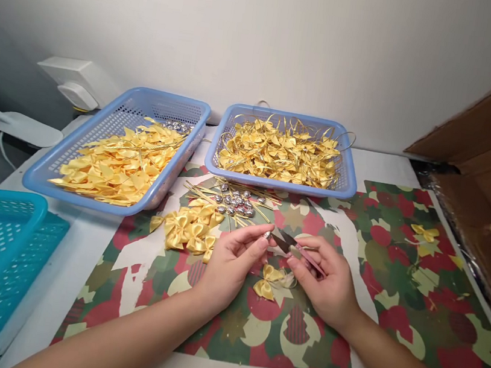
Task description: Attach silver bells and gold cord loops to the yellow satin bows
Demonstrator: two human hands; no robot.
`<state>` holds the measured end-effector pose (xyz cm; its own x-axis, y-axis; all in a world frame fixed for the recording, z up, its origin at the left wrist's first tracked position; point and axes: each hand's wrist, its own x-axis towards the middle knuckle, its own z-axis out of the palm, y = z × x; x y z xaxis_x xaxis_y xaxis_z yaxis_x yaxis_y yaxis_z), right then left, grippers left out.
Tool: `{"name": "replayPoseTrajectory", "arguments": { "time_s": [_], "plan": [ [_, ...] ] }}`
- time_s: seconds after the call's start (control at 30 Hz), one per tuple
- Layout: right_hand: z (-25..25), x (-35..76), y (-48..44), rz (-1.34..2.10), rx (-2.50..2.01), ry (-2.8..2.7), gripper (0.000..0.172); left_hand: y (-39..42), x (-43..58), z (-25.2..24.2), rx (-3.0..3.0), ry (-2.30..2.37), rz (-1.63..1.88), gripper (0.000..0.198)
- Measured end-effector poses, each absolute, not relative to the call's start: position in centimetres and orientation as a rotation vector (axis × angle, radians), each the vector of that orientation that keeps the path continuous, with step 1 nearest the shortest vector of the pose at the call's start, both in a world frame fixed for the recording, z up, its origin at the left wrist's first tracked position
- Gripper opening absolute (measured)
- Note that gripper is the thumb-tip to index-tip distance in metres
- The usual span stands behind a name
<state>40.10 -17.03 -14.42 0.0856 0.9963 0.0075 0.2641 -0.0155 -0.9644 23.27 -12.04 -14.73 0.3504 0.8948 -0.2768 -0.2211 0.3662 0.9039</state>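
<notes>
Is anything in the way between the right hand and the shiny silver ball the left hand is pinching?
Only the snips that the right hand holds: they point toward the silver ball in the left hand. Nothing else visible stands between. The yellow bow is nearer the camera, out of that line.

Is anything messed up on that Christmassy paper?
Yes: one yellow bow lies alone on the right, away from the bow pile. The patterned paper also looks torn on the left, where ragged white patches show.

Silver ball (267,234), pink snips (307,257) — blades parted
</notes>
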Motion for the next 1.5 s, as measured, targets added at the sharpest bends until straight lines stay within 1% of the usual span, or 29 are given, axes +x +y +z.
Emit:
{"name": "replayPoseTrajectory", "arguments": {
  "time_s": [0.17,0.47,0.87,1.17,1.5],
  "plan": [
    [-14.43,40.23,-17.14,0.981,-1.449,-1.362,0.011,-12.15,23.16,-14.82,0.916,0.911,0.866,0.036],
    [-14.45,40.32,-17.26,0.962,-1.455,-1.371,0.015,-12.14,23.17,-14.46,0.965,0.924,0.849,0.036],
    [-14.48,40.39,-17.36,0.971,-1.426,-1.393,0.011,-12.14,23.15,-14.69,0.960,0.904,0.855,0.036],
    [-14.39,40.51,-17.34,0.958,-1.386,-1.429,0.009,-11.76,23.09,-14.85,0.836,0.879,0.837,0.034],
    [-14.58,40.56,-17.36,0.986,-1.340,-1.425,0.010,-11.96,23.01,-14.71,0.875,0.822,0.865,0.026]
  ]
}}
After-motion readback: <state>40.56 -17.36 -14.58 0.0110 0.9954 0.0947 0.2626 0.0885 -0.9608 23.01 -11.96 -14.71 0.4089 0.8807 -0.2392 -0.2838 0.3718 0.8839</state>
